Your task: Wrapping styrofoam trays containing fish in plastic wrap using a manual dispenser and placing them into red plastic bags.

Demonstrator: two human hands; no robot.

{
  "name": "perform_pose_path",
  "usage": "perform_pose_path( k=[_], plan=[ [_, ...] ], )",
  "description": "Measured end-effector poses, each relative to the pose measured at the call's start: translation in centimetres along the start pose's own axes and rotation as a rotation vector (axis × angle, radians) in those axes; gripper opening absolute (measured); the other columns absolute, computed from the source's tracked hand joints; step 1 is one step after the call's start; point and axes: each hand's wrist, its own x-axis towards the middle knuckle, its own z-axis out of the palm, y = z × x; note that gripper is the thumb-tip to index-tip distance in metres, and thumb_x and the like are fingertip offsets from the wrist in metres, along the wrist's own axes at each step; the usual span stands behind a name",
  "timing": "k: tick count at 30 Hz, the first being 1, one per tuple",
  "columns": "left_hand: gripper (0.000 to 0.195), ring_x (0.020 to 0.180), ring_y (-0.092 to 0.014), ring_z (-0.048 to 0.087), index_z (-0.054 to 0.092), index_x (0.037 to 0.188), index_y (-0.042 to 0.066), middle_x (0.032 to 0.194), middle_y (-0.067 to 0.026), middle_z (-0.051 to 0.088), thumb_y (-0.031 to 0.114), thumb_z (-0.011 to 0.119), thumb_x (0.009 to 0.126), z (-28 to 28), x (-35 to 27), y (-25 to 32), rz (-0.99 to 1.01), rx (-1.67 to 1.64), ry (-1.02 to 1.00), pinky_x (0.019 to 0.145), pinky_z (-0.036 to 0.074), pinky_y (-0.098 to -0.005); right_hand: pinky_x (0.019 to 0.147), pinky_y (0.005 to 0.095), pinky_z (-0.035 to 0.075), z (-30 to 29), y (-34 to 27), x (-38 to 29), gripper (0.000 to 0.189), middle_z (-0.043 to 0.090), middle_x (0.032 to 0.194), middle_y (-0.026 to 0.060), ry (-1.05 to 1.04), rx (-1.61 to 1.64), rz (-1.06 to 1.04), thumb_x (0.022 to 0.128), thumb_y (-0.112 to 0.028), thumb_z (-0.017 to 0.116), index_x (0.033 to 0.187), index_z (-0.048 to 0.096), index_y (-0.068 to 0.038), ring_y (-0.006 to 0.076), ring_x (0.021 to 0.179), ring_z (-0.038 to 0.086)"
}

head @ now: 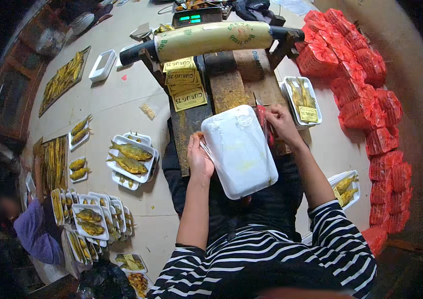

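Note:
A white foam tray [239, 157], partly covered in clear film, is held bottom up above my lap. My left hand [199, 159] grips its left edge, with the film bunched near the fingers. At the upper right edge my right hand [281, 121] holds a red-handled cutting tool, seemingly scissors [261, 114], whose blade points away from me; the tray hides part of it. Beyond the tray, a wooden work board [228, 89] carries printed yellow labels [190, 98] that bear writing. A printed film roll [213, 40] spans a stand above the board.
Stacked trays of yellowish fish [131, 159] stand at left, near fish racks [62, 80]. A wrapped, labelled fish tray [301, 99] tops a stack at right, before red plastic-wrapped bundles [359, 97]. A scale [196, 18] sits at the back. Another person's purple sleeve [37, 231] shows lower left.

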Motion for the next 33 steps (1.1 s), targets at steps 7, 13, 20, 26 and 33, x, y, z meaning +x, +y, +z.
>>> perform_pose_path(
  k=[7, 13, 20, 26, 33],
  plan=[
    [0.028, 0.080, -0.012, 0.051, 0.037, 0.100, 0.005, 0.090, -0.0061, 0.052, 0.001, 0.052, 0.078, 2.2, -1.7, 0.2, 0.114, 0.319, -0.103, 0.074, 0.043, -0.0255, 0.069, 0.0337, 0.039, 7.5, -5.3, 5.2, 0.014, 0.053, 0.081, 0.0071, -0.254, -0.278, -0.778, 0.068, -0.014, 0.060, 0.078, 0.056, -0.007, 0.0279, 0.077, 0.049],
    [0.044, 0.081, -0.014, 0.050, 0.033, 0.109, 0.008, 0.096, -0.0107, 0.049, -0.006, 0.055, 0.074, 5.3, -2.7, 1.6, 0.142, 0.532, -0.111, 0.070, 0.042, -0.0244, 0.087, 0.0368, 0.035, 5.7, -5.8, 4.7, 0.040, 0.052, 0.110, 0.0032, -0.367, -0.646, -0.466, 0.066, -0.028, 0.062, 0.104, 0.056, -0.020, 0.0278, 0.105, 0.044],
    [0.041, 0.112, -0.023, 0.041, 0.042, 0.112, 0.002, 0.122, -0.0125, 0.037, 0.009, 0.057, 0.075, 15.8, -12.5, -3.6, -0.011, 0.802, -0.976, 0.089, 0.038, -0.0329, 0.082, 0.0316, 0.038, -7.5, -7.0, -12.6, 0.053, 0.050, 0.101, 0.0166, 0.072, 0.349, 0.102, 0.085, -0.033, 0.045, 0.124, 0.032, 0.002, 0.0193, 0.091, 0.049],
    [0.018, 0.072, -0.011, 0.050, 0.056, 0.095, 0.001, 0.091, -0.0063, 0.054, 0.010, 0.048, 0.082, 15.3, -14.0, -15.0, -0.286, 0.899, -1.094, 0.063, 0.042, -0.0240, 0.064, 0.0308, 0.049, -18.8, 6.7, -28.9, 0.018, 0.055, 0.083, 0.0068, 1.140, 0.885, 0.423, 0.086, -0.021, 0.044, 0.097, 0.049, -0.007, 0.0174, 0.076, 0.056],
    [0.030, 0.071, -0.012, 0.051, 0.050, 0.112, 0.005, 0.083, -0.0043, 0.057, 0.017, 0.042, 0.085, 5.8, -14.5, -27.5, -0.683, 1.185, -1.101, 0.064, 0.042, -0.0235, 0.079, 0.0354, 0.045, -24.5, 16.3, -36.7, 0.031, 0.052, 0.104, 0.0108, 1.434, 0.721, 0.542, 0.089, -0.019, 0.038, 0.113, 0.040, -0.001, 0.0219, 0.091, 0.053]
  ],
)
